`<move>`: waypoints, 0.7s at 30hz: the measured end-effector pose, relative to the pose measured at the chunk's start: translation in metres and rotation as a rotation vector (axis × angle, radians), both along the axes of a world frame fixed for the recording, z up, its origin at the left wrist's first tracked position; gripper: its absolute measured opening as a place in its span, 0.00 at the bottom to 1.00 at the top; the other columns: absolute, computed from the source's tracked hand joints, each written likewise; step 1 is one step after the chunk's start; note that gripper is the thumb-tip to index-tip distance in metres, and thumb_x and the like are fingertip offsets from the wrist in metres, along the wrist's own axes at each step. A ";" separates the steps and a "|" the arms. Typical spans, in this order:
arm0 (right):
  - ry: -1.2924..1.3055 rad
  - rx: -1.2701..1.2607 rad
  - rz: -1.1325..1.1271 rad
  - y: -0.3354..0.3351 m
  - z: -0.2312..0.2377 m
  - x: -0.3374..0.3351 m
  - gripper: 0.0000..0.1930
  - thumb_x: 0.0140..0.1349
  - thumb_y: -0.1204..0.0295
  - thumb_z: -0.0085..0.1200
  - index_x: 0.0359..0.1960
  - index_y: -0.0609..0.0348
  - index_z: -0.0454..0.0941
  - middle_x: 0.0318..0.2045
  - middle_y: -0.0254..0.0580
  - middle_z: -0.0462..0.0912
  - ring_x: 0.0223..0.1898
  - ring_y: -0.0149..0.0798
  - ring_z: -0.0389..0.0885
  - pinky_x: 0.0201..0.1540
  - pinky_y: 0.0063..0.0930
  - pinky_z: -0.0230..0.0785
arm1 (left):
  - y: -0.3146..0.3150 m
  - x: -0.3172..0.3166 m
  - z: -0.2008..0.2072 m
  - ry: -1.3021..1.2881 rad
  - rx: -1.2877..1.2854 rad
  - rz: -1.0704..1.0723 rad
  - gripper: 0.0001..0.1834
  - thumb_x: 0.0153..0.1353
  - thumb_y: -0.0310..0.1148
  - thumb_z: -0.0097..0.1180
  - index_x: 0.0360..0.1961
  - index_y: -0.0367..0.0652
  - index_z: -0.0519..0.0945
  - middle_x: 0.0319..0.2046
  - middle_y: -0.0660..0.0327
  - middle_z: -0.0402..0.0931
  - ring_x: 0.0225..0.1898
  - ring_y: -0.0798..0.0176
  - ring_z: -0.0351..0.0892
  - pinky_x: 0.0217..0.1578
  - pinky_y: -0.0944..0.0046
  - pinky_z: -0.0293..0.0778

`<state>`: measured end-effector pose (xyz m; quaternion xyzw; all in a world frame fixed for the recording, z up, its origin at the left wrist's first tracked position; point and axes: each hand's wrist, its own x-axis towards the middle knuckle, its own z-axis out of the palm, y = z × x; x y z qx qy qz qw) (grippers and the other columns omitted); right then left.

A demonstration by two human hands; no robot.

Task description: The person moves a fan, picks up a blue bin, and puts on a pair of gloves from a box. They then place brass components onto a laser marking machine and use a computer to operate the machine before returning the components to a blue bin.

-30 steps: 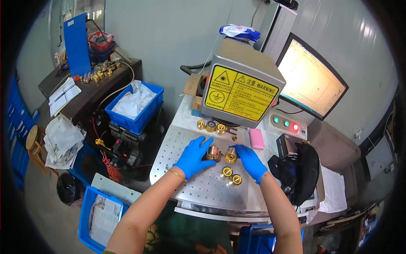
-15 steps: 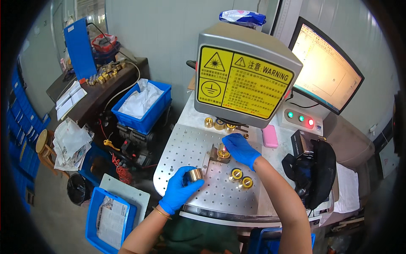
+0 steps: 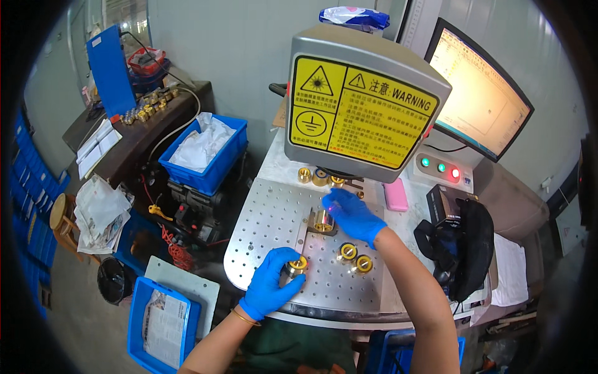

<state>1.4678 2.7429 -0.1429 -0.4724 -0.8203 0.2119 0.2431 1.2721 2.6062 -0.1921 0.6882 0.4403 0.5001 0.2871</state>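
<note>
My left hand (image 3: 271, 285), in a blue glove, is closed round a short metal cylinder (image 3: 298, 264) with a yellow-ringed end turned up. It is low over the near part of a perforated metal plate (image 3: 265, 215). My right hand (image 3: 354, 215), gloved alike, has its fingers curled against another brass-coloured cylinder (image 3: 323, 220) at a small dark fixture on the plate. The fingertips are partly hidden, but they appear to grip it. Two yellow-ringed cylinders (image 3: 348, 252) stand to the right, near my right forearm.
A grey machine head (image 3: 367, 100) with a yellow warning label overhangs the plate. Behind are several brass cylinders (image 3: 304, 175) and a pink case (image 3: 395, 195). A monitor (image 3: 479, 93), lit button box (image 3: 442, 172) and black bag (image 3: 470, 249) are right; blue bins (image 3: 208, 177) stand left.
The cylinder in my left hand has turned from its side to ring end up, slightly nearer the plate. My right hand has shifted slightly up and left at the fixture. The whole view has shifted slightly.
</note>
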 end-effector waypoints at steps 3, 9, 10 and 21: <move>0.234 -0.020 -0.069 -0.005 0.014 0.023 0.18 0.61 0.57 0.43 0.39 0.58 0.76 0.41 0.52 0.76 0.50 0.53 0.70 0.52 0.38 0.62 | 0.004 0.005 0.008 0.079 0.030 -0.036 0.23 0.46 0.28 0.61 0.46 0.41 0.70 0.43 0.53 0.70 0.43 0.54 0.72 0.45 0.61 0.68; -0.142 -0.087 0.162 -0.049 0.011 0.060 0.14 0.53 0.60 0.54 0.34 0.57 0.79 0.44 0.50 0.76 0.45 0.52 0.74 0.47 0.38 0.66 | 0.006 0.004 0.009 0.322 0.215 0.039 0.25 0.44 0.31 0.61 0.47 0.43 0.72 0.39 0.55 0.73 0.41 0.51 0.71 0.45 0.58 0.64; -0.245 0.064 0.284 -0.056 0.007 0.062 0.14 0.51 0.60 0.56 0.34 0.55 0.79 0.44 0.50 0.76 0.44 0.51 0.74 0.47 0.37 0.67 | 0.005 0.006 0.010 0.320 0.212 0.044 0.25 0.44 0.31 0.61 0.47 0.43 0.72 0.39 0.55 0.73 0.41 0.51 0.71 0.45 0.58 0.64; 0.039 0.266 0.346 -0.063 -0.005 0.046 0.10 0.53 0.69 0.55 0.36 0.58 0.76 0.39 0.43 0.76 0.41 0.44 0.74 0.43 0.34 0.67 | -0.007 0.018 0.013 0.347 0.244 0.139 0.35 0.44 0.40 0.65 0.53 0.42 0.67 0.52 0.48 0.63 0.48 0.45 0.67 0.49 0.55 0.63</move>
